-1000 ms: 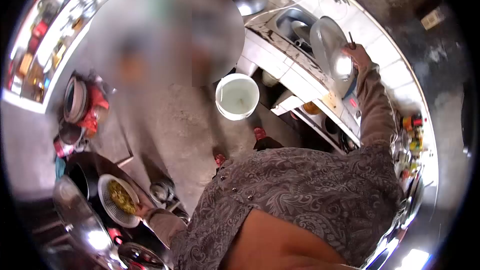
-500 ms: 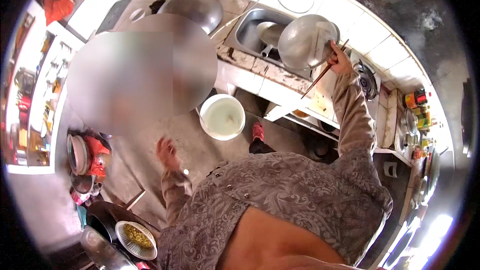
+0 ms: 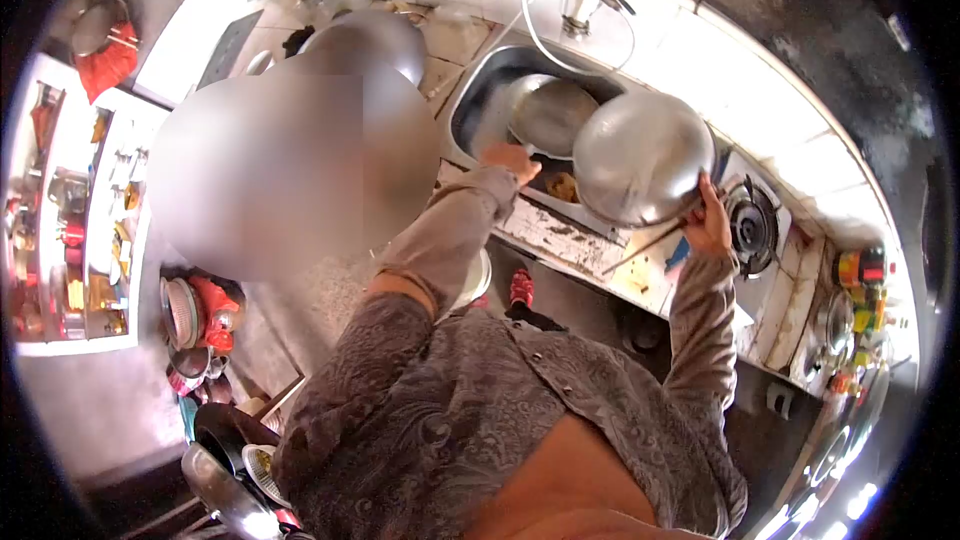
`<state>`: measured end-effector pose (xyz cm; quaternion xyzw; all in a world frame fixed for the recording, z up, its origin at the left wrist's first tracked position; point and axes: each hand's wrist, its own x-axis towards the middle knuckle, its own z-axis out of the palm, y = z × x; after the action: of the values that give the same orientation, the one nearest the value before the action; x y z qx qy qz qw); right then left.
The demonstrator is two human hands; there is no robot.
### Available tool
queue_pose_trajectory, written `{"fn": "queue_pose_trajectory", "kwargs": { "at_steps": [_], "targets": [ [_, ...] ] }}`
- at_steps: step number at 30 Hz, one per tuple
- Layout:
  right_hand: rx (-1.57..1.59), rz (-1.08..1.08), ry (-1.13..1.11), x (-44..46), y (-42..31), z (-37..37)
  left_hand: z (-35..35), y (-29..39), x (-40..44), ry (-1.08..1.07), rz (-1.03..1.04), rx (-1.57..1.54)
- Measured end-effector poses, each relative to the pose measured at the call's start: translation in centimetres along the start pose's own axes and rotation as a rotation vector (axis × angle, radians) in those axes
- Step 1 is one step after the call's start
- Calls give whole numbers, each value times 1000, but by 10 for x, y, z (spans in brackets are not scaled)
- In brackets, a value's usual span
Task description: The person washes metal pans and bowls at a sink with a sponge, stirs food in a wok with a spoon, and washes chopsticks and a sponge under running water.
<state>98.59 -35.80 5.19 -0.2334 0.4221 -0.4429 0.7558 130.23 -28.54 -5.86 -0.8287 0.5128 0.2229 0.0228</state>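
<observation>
My right hand [image 3: 709,223] is closed on the rim of a round silver metal basin [image 3: 645,155], tilted over the right end of the sink. A thin brown stick [image 3: 643,249], like a chopstick, sticks out from the same hand. My left hand [image 3: 511,162] reaches over the sink's front edge, its fingers closed at the short handle of a round metal pan [image 3: 552,115]. That pan rests inside the steel sink [image 3: 470,105]. Beside it in the sink lies a small brownish item [image 3: 563,187], partly hidden by the basin.
A gas burner [image 3: 750,225] stands right of the sink, under a tiled wall. The tap [image 3: 582,5] carries a white hose. A large wok [image 3: 375,45] sits on the left counter. A white bucket [image 3: 478,278] on the floor is mostly behind my left arm. A large blur covers the left.
My left hand has come up from low over the floor to the pan handle in the sink. The basin in my right hand has turned and moved slightly right and down.
</observation>
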Motion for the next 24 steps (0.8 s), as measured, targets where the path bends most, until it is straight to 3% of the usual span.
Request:
{"fn": "queue_pose_trajectory", "kwargs": {
  "at_steps": [3, 6, 10, 11, 12, 13, 15, 18, 19, 21, 23, 24],
  "targets": [
    [88, 68, -273, 11, -3, -38, 36, -10, 49, -148, -56, -154],
    [16, 18, -152, 5, -4, -28, 27, -25, 79, -386, -105, -147],
    [3, 79, -33, -11, -7, 3, -4, -81, 72, -209, 230, -293],
    [42, 76, -108, 3, 2, -10, -54, -63, 26, -151, 140, -74],
    [36, 74, -70, 11, 7, -5, -61, -72, 18, -94, 200, -90],
    [27, 74, -34, 17, 12, 4, -60, -82, 23, -217, 136, -121],
    [93, 146, -179, 21, 20, 23, -61, -99, 37, -456, 2, -169],
    [72, 159, -124, 32, 32, 53, -59, -109, 21, -145, 230, 112],
    [89, 163, -78, 37, 35, 58, -65, -107, 21, 50, 235, 30],
    [207, 240, -410, 82, 55, 15, -96, -96, 11, 436, 234, -146],
    [133, 141, -9, 36, 44, 76, -157, -68, -2, 913, 685, -362],
    [158, 146, -7, 44, 53, 69, -191, -47, -19, 930, 766, -322]
  ]
}}
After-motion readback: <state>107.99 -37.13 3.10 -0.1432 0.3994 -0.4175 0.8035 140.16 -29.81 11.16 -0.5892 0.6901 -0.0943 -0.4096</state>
